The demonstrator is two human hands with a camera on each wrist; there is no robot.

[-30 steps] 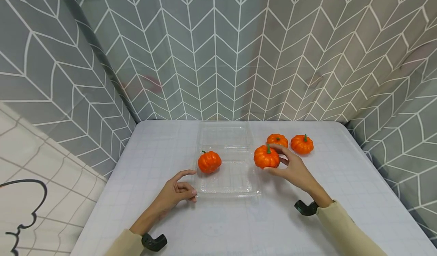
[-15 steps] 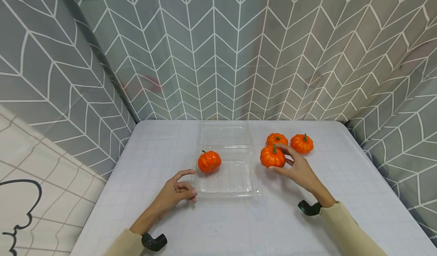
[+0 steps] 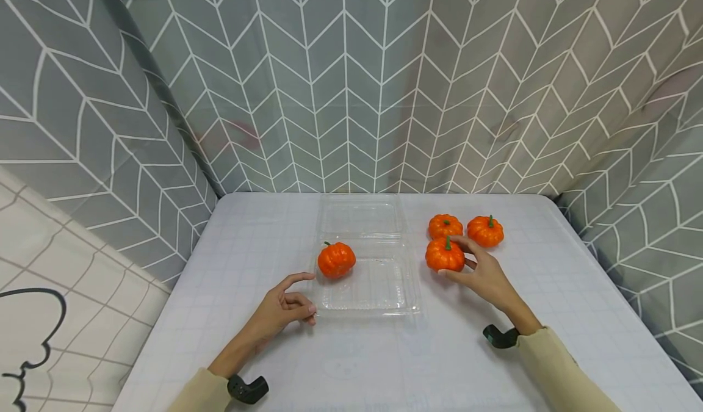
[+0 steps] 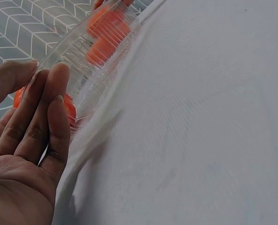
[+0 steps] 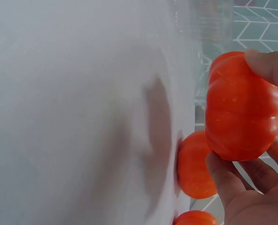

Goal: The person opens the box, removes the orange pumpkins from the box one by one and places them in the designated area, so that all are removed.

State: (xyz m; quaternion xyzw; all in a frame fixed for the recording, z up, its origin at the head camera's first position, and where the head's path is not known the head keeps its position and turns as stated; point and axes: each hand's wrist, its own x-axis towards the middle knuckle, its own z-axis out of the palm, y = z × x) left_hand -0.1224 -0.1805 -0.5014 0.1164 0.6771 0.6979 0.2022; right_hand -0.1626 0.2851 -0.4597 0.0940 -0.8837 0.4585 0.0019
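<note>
My right hand holds a small orange pumpkin with a green stem, thumb and fingers around its side. In the right wrist view the held pumpkin hangs above the table, its shadow apart from it. At the left edge of a clear plastic clamshell container, lid folded back, my left hand holds the rim between thumb and fingertips, seen closer in the left wrist view. Another pumpkin sits in the container's left part.
Two more pumpkins, one just behind the held one and one to its right, rest on the white-covered table. Grey patterned curtains stand behind and at both sides.
My right hand has moved to the right with the pumpkin, away from the container and nearer the two pumpkins at the back. The left hand and container have stayed put.
</note>
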